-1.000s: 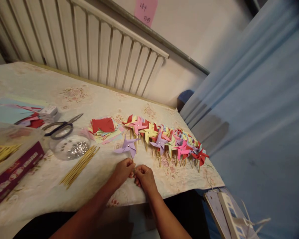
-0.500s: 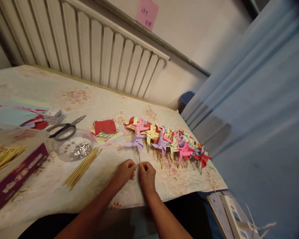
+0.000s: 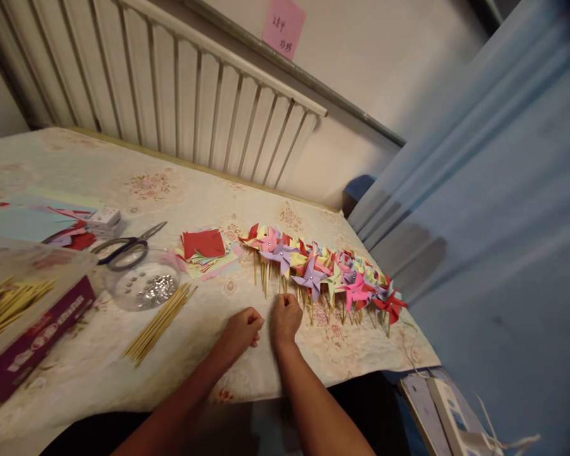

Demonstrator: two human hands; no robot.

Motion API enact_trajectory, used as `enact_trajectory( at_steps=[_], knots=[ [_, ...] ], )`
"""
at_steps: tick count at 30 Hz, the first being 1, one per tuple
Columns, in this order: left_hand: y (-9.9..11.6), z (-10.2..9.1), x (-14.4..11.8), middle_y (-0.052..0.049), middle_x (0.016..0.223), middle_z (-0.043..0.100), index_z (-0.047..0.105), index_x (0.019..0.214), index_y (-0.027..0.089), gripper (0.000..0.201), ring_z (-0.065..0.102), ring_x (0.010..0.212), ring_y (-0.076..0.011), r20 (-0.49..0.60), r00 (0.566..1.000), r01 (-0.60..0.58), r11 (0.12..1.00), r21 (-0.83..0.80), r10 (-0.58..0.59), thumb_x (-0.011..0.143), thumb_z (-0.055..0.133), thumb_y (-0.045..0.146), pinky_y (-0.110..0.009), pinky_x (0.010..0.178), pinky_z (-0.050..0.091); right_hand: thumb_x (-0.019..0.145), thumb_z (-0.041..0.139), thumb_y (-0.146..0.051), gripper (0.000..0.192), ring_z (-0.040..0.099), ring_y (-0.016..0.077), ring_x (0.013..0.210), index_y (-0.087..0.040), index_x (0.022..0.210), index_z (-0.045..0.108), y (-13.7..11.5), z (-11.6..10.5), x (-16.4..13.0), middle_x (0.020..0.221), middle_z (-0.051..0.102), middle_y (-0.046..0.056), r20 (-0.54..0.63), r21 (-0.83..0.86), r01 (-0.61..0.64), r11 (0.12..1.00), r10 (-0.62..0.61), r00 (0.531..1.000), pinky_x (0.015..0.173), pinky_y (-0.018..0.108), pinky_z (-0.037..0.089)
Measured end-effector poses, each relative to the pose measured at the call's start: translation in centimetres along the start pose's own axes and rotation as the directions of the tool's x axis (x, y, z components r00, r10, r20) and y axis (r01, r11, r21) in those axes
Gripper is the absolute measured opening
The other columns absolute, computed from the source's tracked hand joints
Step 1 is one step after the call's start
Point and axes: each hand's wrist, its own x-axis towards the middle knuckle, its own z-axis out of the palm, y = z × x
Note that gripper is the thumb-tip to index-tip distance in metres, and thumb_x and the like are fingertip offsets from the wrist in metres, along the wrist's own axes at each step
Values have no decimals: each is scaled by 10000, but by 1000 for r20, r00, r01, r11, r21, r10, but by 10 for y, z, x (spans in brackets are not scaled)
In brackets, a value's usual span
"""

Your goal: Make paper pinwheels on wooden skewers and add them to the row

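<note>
My right hand (image 3: pixel 285 318) pinches the bottom of the wooden stick of a purple paper pinwheel (image 3: pixel 281 253). The pinwheel lies at the left end of a row of several coloured pinwheels (image 3: pixel 342 278) on the flowered tablecloth (image 3: pixel 123 183). My left hand (image 3: pixel 242 330) rests just left of the right one, fingers curled, with nothing seen in it. It is apart from the stick.
A bundle of wooden sticks (image 3: pixel 161 320), a clear bowl of metal pins (image 3: pixel 140 278), scissors (image 3: pixel 128 244) and a stack of paper squares (image 3: pixel 202 247) lie to the left. A box of sticks (image 3: pixel 23 316) stands at the far left. A radiator (image 3: pixel 171 95) lines the back, a blue curtain (image 3: pixel 503 221) the right.
The purple pinwheel moved up and right from in front of me into the left end of the row. My left hand let go of the stick; my right hand followed it forward.
</note>
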Motion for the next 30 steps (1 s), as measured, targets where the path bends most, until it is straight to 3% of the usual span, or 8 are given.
enact_trajectory(
  at_steps=[30],
  knots=[
    [4,2,-5,47,534,501,499,663,192,112,518,475,-120,34,999,-8,999,37,7,707,531,290,-235,451,433,848,446,-248,271,622,241,674,-205,707,674,-10,13,8,743,716,102,-32,-240,-21,971,13,999,581,312,314]
  ],
)
